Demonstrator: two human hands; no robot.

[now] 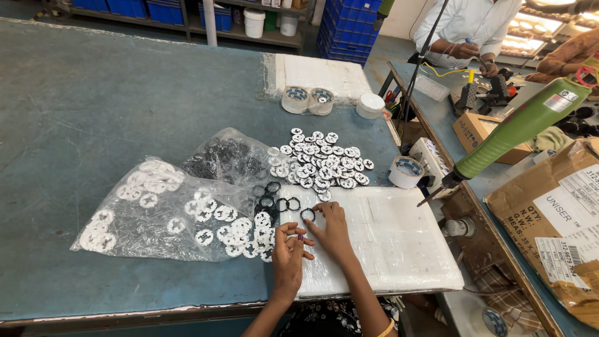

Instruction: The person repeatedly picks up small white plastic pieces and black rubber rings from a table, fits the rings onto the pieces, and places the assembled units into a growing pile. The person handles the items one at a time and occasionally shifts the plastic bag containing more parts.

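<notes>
While left hand (pixel 288 254) pinches a white disc (pixel 291 232), right hand (pixel 332 228) fingertips grip black ring (pixel 307 214) on foam pad (pixel 399 243)

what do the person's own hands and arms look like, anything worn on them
Both forearms are bare, with no sleeves in view. The left hand has dark polish on at least one fingernail. The right hand shows no rings that can be made out, and a yellow-orange bangle sits on the right wrist at the frame's bottom edge. No gloves on either hand.
</notes>
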